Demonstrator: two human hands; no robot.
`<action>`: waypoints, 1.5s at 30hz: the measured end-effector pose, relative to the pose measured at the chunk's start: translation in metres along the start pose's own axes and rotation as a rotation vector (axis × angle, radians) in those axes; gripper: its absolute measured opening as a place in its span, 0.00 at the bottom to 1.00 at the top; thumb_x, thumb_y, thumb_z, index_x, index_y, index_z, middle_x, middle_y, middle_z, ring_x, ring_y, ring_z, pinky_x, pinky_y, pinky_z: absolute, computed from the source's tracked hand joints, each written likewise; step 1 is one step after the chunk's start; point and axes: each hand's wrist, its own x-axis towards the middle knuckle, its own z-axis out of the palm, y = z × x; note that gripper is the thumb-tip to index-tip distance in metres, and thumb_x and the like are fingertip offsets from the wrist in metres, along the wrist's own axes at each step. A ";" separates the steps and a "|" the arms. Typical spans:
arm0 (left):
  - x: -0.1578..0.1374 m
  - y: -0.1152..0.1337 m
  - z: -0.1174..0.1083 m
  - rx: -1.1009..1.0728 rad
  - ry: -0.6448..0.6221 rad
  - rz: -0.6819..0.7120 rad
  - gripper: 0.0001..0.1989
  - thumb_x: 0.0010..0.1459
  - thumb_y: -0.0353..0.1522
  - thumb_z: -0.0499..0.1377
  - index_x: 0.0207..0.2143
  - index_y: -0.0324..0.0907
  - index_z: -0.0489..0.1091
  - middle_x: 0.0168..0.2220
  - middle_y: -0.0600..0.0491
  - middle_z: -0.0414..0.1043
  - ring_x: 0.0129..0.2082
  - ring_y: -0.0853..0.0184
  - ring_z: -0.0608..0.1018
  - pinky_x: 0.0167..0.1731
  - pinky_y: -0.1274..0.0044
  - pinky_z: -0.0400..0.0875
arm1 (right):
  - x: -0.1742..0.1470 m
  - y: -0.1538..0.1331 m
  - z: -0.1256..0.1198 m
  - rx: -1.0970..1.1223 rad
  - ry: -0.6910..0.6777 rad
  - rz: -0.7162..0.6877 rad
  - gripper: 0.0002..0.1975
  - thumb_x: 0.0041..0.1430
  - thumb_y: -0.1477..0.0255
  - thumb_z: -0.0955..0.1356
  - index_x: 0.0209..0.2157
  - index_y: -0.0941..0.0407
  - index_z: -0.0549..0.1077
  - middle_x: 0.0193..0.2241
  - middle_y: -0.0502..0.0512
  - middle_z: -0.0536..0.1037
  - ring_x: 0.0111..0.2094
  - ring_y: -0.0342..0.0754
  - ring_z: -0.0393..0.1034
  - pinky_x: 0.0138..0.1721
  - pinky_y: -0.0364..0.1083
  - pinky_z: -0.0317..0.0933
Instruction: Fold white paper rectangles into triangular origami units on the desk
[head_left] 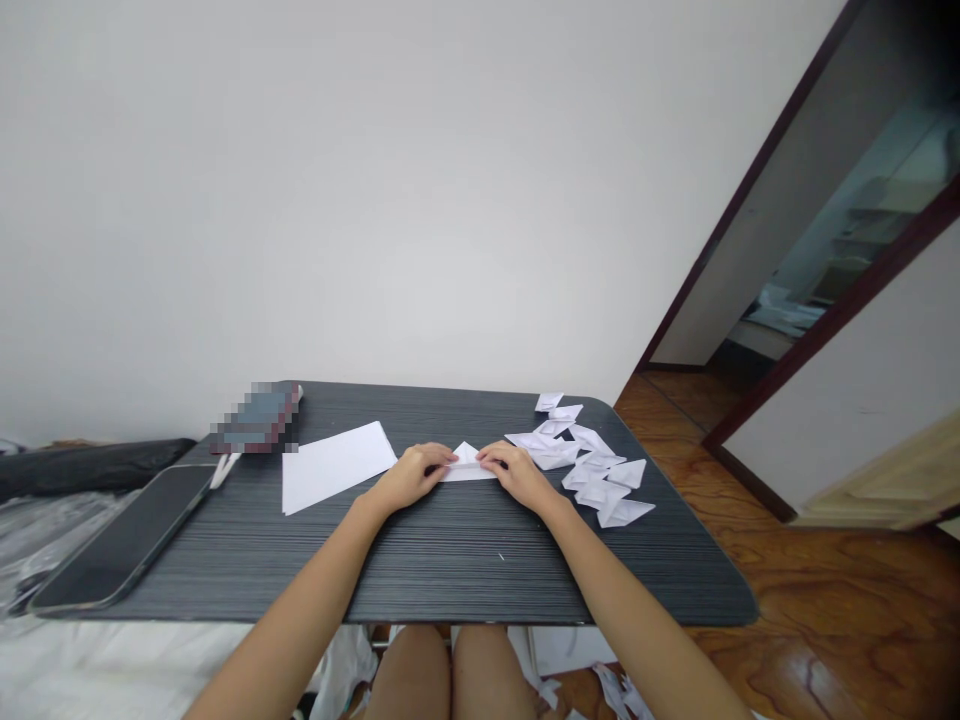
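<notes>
A small white folded paper (466, 462) with a pointed top lies in the middle of the dark table (420, 560). My left hand (412, 475) presses on its left edge with the fingertips. My right hand (514, 472) pinches its right edge. Both hands rest on the tabletop, one on either side of the paper. A flat white sheet (334, 465) lies just left of my left hand.
Several folded white paper pieces (592, 460) are scattered at the table's right side. A phone (124, 540) lies at the left edge, a blurred object (255, 418) behind it. Wooden floor and a doorway (825, 250) are to the right; paper scraps (607, 685) lie below.
</notes>
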 end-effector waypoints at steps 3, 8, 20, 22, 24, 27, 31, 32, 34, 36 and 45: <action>-0.001 0.001 -0.004 0.031 0.072 -0.103 0.12 0.55 0.32 0.48 0.27 0.40 0.70 0.34 0.51 0.70 0.36 0.68 0.69 0.39 0.74 0.63 | 0.002 0.005 0.000 -0.018 0.032 0.070 0.08 0.53 0.74 0.61 0.24 0.59 0.69 0.29 0.54 0.72 0.33 0.44 0.65 0.37 0.44 0.58; 0.003 0.002 0.004 0.172 0.090 -0.298 0.11 0.54 0.31 0.48 0.24 0.39 0.67 0.29 0.50 0.66 0.33 0.66 0.67 0.37 0.72 0.62 | 0.007 0.013 0.000 -0.095 -0.008 0.161 0.05 0.51 0.74 0.62 0.25 0.59 0.67 0.26 0.52 0.69 0.27 0.42 0.62 0.30 0.42 0.56; 0.006 0.019 0.015 0.560 0.066 -0.421 0.10 0.55 0.29 0.44 0.37 0.38 0.62 0.36 0.45 0.60 0.37 0.59 0.62 0.33 0.67 0.58 | 0.013 -0.002 0.003 -0.282 -0.082 0.158 0.09 0.51 0.79 0.61 0.36 0.57 0.62 0.32 0.53 0.61 0.34 0.45 0.59 0.38 0.45 0.56; 0.008 0.023 0.010 0.514 0.027 -0.289 0.13 0.53 0.24 0.44 0.40 0.41 0.60 0.39 0.47 0.60 0.38 0.61 0.62 0.34 0.69 0.58 | 0.012 -0.008 0.005 -0.354 -0.046 0.135 0.09 0.51 0.80 0.60 0.35 0.55 0.63 0.33 0.54 0.61 0.34 0.46 0.57 0.37 0.46 0.55; 0.010 0.027 0.006 0.449 -0.060 -0.111 0.16 0.52 0.20 0.43 0.40 0.43 0.61 0.40 0.48 0.60 0.39 0.62 0.62 0.35 0.71 0.58 | 0.011 -0.012 0.009 -0.440 -0.032 0.090 0.09 0.52 0.82 0.59 0.31 0.56 0.65 0.33 0.55 0.61 0.34 0.47 0.57 0.37 0.47 0.55; 0.012 0.028 0.004 0.400 -0.143 0.016 0.14 0.53 0.20 0.43 0.34 0.40 0.63 0.37 0.48 0.62 0.39 0.64 0.63 0.36 0.73 0.58 | 0.010 -0.016 0.017 -0.500 -0.080 0.033 0.13 0.50 0.86 0.56 0.30 0.58 0.66 0.31 0.57 0.64 0.35 0.48 0.57 0.37 0.46 0.56; 0.010 0.029 0.011 0.461 -0.127 -0.001 0.12 0.54 0.22 0.43 0.34 0.36 0.64 0.35 0.46 0.62 0.36 0.64 0.65 0.37 0.72 0.59 | 0.002 -0.026 0.024 -0.527 -0.116 -0.003 0.14 0.50 0.86 0.56 0.35 0.60 0.67 0.35 0.60 0.67 0.39 0.49 0.57 0.40 0.47 0.56; 0.008 0.031 0.013 0.480 -0.123 -0.006 0.12 0.54 0.23 0.43 0.35 0.36 0.64 0.35 0.45 0.62 0.35 0.63 0.65 0.36 0.71 0.60 | -0.001 -0.029 0.024 -0.530 -0.115 -0.009 0.15 0.50 0.85 0.57 0.37 0.61 0.67 0.37 0.61 0.68 0.40 0.50 0.57 0.41 0.48 0.56; 0.005 0.034 0.015 0.506 -0.118 -0.014 0.12 0.54 0.24 0.44 0.38 0.36 0.64 0.35 0.45 0.62 0.34 0.62 0.66 0.35 0.71 0.61 | -0.008 -0.033 0.022 -0.533 -0.109 0.003 0.16 0.50 0.84 0.58 0.41 0.60 0.66 0.41 0.62 0.68 0.43 0.51 0.57 0.42 0.50 0.55; 0.003 0.036 0.015 0.521 -0.110 -0.043 0.12 0.54 0.25 0.44 0.38 0.36 0.64 0.34 0.45 0.62 0.34 0.62 0.66 0.35 0.70 0.62 | -0.014 -0.033 0.019 -0.534 -0.086 0.042 0.18 0.49 0.83 0.59 0.43 0.57 0.66 0.44 0.60 0.68 0.44 0.52 0.57 0.42 0.51 0.54; 0.008 0.021 0.010 0.349 0.009 -0.247 0.12 0.55 0.32 0.48 0.23 0.38 0.65 0.30 0.49 0.62 0.34 0.65 0.66 0.36 0.73 0.63 | -0.009 -0.022 0.015 -0.529 0.087 0.172 0.08 0.54 0.75 0.60 0.27 0.58 0.69 0.29 0.60 0.71 0.36 0.51 0.62 0.37 0.48 0.56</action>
